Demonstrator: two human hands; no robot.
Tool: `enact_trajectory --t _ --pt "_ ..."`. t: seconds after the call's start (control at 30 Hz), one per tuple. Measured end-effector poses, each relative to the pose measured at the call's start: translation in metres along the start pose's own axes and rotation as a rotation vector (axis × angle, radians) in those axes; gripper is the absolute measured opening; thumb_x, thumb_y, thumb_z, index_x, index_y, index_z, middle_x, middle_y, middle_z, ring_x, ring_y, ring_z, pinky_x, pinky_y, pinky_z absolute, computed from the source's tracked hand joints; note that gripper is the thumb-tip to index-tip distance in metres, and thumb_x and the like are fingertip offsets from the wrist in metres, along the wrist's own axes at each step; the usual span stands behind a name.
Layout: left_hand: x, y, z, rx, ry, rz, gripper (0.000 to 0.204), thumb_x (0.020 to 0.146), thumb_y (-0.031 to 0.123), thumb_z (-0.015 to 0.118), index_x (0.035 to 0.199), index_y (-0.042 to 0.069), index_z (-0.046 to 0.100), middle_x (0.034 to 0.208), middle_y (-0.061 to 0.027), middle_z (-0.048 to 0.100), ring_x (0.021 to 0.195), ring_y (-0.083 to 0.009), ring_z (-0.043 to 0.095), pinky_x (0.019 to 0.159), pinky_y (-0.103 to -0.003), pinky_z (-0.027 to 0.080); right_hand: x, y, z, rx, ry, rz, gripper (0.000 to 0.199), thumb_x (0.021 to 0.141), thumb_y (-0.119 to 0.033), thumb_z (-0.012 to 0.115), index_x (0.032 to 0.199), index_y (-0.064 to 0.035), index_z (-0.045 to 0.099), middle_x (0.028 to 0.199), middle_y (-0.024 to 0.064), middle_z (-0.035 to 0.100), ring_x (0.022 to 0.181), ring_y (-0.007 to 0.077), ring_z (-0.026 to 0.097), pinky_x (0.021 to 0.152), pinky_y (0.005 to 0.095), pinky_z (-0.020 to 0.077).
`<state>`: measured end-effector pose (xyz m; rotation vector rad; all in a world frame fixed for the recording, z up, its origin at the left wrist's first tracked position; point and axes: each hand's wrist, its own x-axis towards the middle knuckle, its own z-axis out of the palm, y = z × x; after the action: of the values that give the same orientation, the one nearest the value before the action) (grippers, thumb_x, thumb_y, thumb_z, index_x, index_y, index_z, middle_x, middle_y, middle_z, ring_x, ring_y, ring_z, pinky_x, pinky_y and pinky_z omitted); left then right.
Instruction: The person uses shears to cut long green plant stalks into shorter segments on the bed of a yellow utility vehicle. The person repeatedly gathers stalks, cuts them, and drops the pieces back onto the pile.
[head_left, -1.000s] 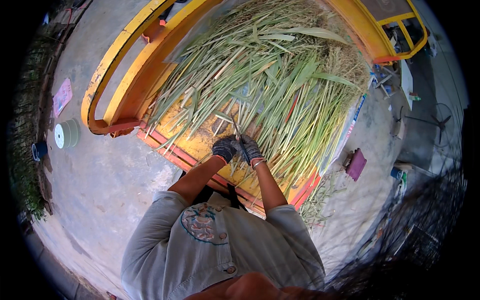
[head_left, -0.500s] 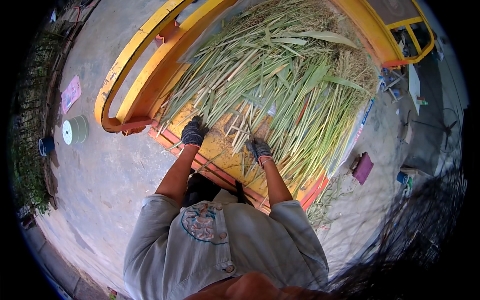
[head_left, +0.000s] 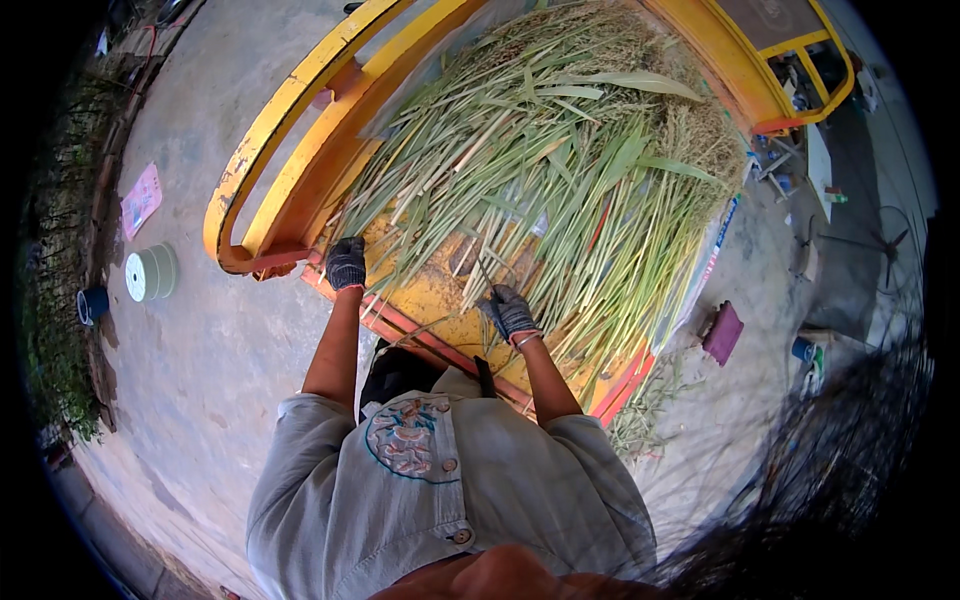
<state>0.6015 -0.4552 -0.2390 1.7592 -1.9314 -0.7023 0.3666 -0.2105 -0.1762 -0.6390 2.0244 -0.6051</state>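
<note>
Cut green stalks (head_left: pixel 590 190) with leaves and seed heads lie in a broad layer on a yellow metal cart bed (head_left: pixel 420 300). My left hand (head_left: pixel 346 264), in a dark knit glove, is at the bed's left front corner beside the stalk ends. Its fingers look curled; what they hold, if anything, is hidden. My right hand (head_left: pixel 510 311), gloved alike, is closed low over the bed, beside the cut ends of the middle stalks. A thin, dark, curved piece (head_left: pixel 484 270) runs up from its fingers; its kind is unclear.
Yellow rails (head_left: pixel 262 125) curve along the left side of the bed, and a yellow frame (head_left: pixel 825 70) stands at the far right. A pale green spool-like drum (head_left: pixel 150 273), a dark blue pot (head_left: pixel 92 304) and a pink sheet (head_left: pixel 141 201) are on the concrete at left. At right lies a purple block (head_left: pixel 724 333).
My left hand has moved left, from the front of the bed to its corner. My right hand has shifted slightly left and down. The stalk layer looks much the same.
</note>
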Motion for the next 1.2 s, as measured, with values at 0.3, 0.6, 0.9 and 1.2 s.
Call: enact_trajectory --t 0.3,0.6,0.9,1.2 --pt "-0.013 0.07 0.04 0.065 -0.469 0.124 0.031 0.072 0.029 0.062 0.096 0.01 0.063 0.092 -0.0162 0.062 0.087 -0.035 0.057 0.077 -0.043 0.045 0.027 -0.047 0.021 0.018 -0.122 -0.127 0.054 0.074 -0.04 0.065 0.109 -0.0009 0.053 0.092 0.0165 0.059 0.084 0.0284 0.057 0.075 0.0358 0.0438" --pt "0.0 0.053 0.017 0.089 -0.352 -0.042 0.021 0.07 0.026 0.063 0.084 0.01 0.064 0.087 -0.0159 0.062 0.084 -0.0334 0.058 0.074 -0.041 0.046 0.065 -0.055 -0.012 0.318 -0.19 0.533 0.041 0.081 -0.034 0.062 0.11 -0.0051 0.056 0.067 0.0083 0.054 0.046 0.0157 0.042 0.041 0.0334 0.0354" --pt "-0.027 0.02 0.02 0.042 -0.746 0.042 0.034 0.072 0.031 0.067 0.096 0.007 0.063 0.091 -0.0143 0.063 0.086 -0.032 0.059 0.077 -0.038 0.045 0.052 0.065 0.007 0.445 -0.049 0.405 0.043 0.081 -0.031 0.059 0.114 -0.0034 0.052 0.076 0.0078 0.055 0.057 0.017 0.046 0.048 0.0315 0.0368" --pt "-0.032 -0.024 0.035 -0.362 -0.643 -0.025 0.016 0.079 0.005 0.061 0.094 -0.002 0.063 0.078 -0.0068 0.064 0.066 -0.0149 0.056 0.059 -0.027 0.045 0.011 -0.048 -0.03 0.51 -0.271 0.336 0.039 0.082 -0.038 0.059 0.097 -0.0018 0.057 0.07 0.0084 0.056 0.063 0.0166 0.052 0.059 0.0283 0.0443"
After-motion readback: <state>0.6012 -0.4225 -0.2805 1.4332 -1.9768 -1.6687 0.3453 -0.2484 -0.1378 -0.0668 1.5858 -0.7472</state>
